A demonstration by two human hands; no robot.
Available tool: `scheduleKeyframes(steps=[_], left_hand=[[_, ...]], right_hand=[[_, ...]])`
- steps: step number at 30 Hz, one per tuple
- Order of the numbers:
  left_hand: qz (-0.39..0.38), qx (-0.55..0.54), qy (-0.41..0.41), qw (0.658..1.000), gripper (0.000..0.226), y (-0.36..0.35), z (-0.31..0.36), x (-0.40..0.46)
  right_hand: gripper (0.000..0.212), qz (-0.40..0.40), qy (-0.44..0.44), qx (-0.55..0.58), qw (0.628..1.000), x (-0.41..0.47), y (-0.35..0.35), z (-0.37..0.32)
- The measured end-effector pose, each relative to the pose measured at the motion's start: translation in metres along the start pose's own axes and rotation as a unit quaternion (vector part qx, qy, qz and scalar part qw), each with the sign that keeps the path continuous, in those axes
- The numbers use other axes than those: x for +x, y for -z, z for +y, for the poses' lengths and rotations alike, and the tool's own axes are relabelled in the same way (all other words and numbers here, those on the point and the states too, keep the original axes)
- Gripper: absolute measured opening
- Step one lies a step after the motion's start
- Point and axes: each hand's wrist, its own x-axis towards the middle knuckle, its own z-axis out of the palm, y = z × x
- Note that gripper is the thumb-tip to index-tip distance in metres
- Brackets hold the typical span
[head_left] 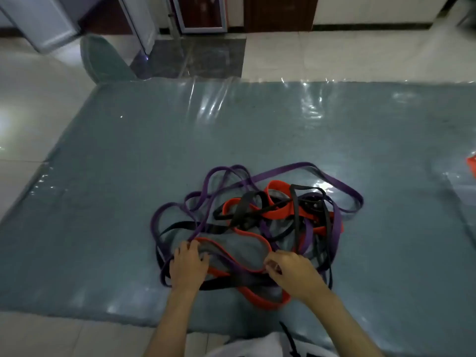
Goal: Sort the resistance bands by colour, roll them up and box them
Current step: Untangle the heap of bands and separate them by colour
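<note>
Purple-red-black bands under both hands.

Glossy pale tiled floor; plastic-covered grey-blue mat at centre; dark stone threshold and metal-framed door far; white wall far right.

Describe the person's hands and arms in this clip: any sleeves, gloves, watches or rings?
Both forearms are bare up to the bottom edge of the picture, with no sleeves in view. The left hand and right hand wear no gloves. No watch, bracelet or ring shows on either, though the picture is too soft to rule out a thin ring.
</note>
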Motion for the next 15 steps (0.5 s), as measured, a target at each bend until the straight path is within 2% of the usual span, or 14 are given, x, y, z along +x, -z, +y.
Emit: scheduleKeyframes(steps=[3,8,9,11,13,15], left_hand=[[0.012,0.025,0.046,0.999,0.041,0.002,-0.002,0.006],[0.145,-0.058,0.079,0.984,0.03,0.007,-0.025,0.007],[0.149,-0.065,0.085,0.983,0.033,0.007,-0.032,0.006],[0.107,-0.1,0.108,0.983,0.038,0.01,-0.044,0.007],[0.065,-0.133,0.124,0.981,0.027,0.012,-0.054,0.007],[0.059,-0.127,0.11,0.984,0.015,0.013,-0.062,0.007]], right_hand=[[0.011,-0.022,0.01,0.02,1.0,0.013,-0.006,0.01],[0.01,-0.054,0.008,0.039,0.998,0.034,-0.012,0.019],[0.01,-0.058,0.006,0.042,0.997,0.037,-0.015,0.022],[0.01,-0.065,0.005,0.05,0.997,0.043,-0.019,0.027],[0.012,-0.067,0.001,0.061,0.996,0.048,-0.023,0.032],[0.012,-0.068,-0.008,0.073,0.995,0.052,-0.024,0.037]])
